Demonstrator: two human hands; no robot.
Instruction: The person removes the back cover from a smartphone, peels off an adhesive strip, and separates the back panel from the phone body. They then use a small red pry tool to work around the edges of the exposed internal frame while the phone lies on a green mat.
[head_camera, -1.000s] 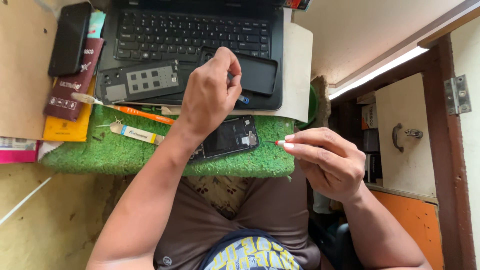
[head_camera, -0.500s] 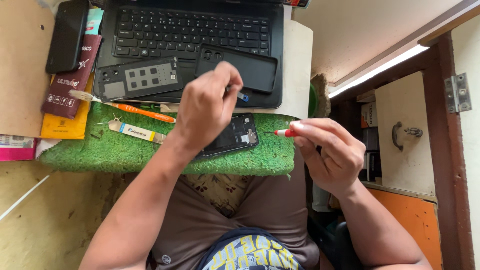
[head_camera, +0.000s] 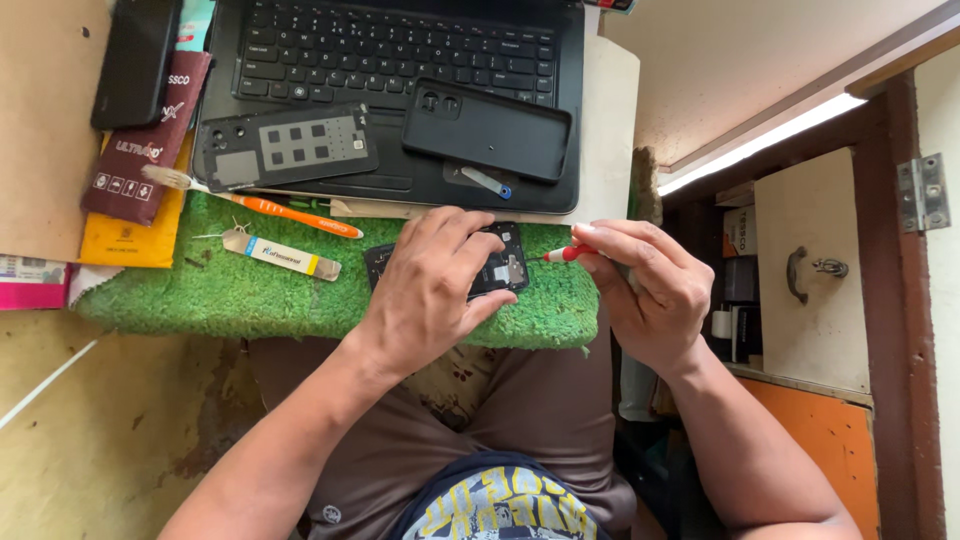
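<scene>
An opened black phone (head_camera: 497, 268) lies on a green turf-like mat (head_camera: 250, 300) across my lap. My left hand (head_camera: 430, 285) rests over the phone and holds it down, covering most of it. My right hand (head_camera: 650, 285) grips a small red-and-white screwdriver (head_camera: 562, 254), its tip pointing left at the phone's right edge. A black phone back cover (head_camera: 487, 130) and a dark inner frame plate (head_camera: 285, 145) lie on the laptop (head_camera: 390, 60) just beyond the mat.
An orange toothbrush (head_camera: 270, 208) and a small white glue tube (head_camera: 283, 255) lie on the mat's left half. Left of the laptop sit a black phone (head_camera: 135, 60), a maroon pouch (head_camera: 140, 150) and a yellow packet (head_camera: 135, 240). A wooden cabinet door (head_camera: 815, 270) stands at right.
My left hand came down from the laptop's edge onto the phone. My right hand brought the screwdriver in toward the phone's right edge.
</scene>
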